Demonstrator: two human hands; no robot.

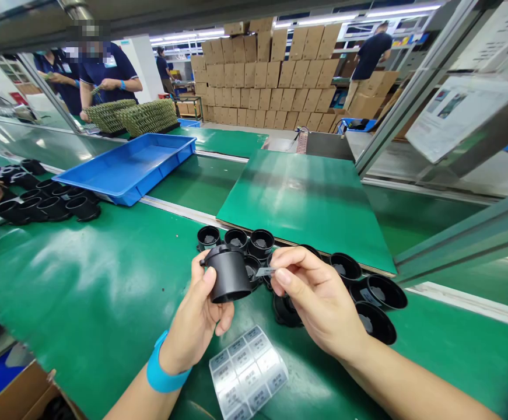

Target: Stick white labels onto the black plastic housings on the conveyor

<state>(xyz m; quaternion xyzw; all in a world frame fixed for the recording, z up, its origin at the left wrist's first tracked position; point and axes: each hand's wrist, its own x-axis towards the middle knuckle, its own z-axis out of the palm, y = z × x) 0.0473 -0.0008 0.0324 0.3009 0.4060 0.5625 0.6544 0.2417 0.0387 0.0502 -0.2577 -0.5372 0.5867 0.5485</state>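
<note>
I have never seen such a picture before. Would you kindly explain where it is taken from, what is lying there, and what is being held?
There is no machine here: a person works with two bare hands. The one picture comes from a camera worn on the person's head, looking forward and down. The left hand holds a black cup-shaped part. The right hand pinches a small strip, seemingly a label, close beside it. On the green work surface lie a sheet of printed labels and more black parts. Farther away, to the left, is a blue tray. Stacked cartons stand in the background.
</note>
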